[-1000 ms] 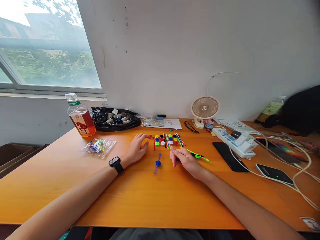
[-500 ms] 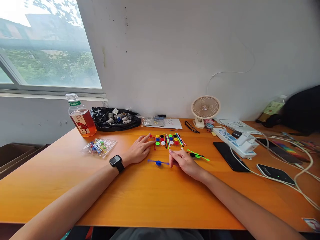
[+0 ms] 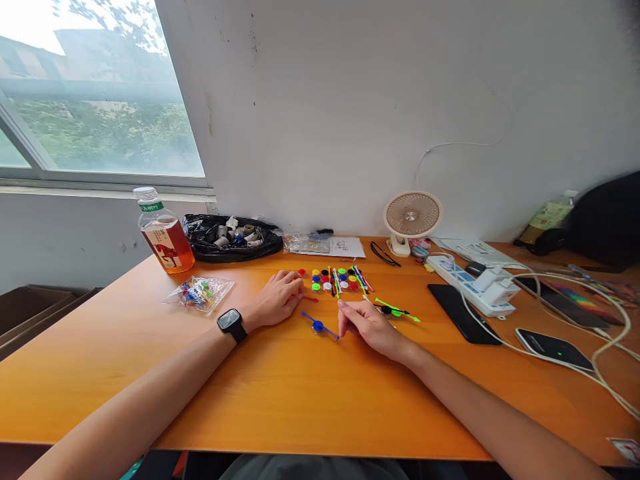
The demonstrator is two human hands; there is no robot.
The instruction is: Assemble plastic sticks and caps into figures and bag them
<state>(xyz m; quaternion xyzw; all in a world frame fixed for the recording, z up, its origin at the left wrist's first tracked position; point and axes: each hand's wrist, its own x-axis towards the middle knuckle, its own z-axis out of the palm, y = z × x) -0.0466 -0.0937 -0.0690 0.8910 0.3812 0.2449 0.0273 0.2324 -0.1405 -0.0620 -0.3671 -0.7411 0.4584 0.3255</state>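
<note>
My left hand (image 3: 277, 298), with a black watch on its wrist, rests on the orange table (image 3: 280, 393) with fingers curled over a red stick (image 3: 309, 299). My right hand (image 3: 367, 323) lies beside a blue spinner (image 3: 319, 325), a blue disc on a thin blue stick; its fingers are bent and its fingertips touch the stick's near end. Behind both hands lies a cluster of small coloured discs and sticks (image 3: 335, 279). A green spinner (image 3: 395, 309) lies just right of my right hand.
A tea bottle (image 3: 164, 232), a black bag of grey parts (image 3: 231, 237) and a clear bag of coloured pieces (image 3: 199, 293) stand at the left. A small fan (image 3: 411, 218), glasses, a power strip (image 3: 470, 285), cables and two phones (image 3: 554, 348) fill the right.
The blue spinner has turned on the table, its stick swinging from upright to level to slanted. My left hand closed its fingers and pulled a red stick back from the cluster.
</note>
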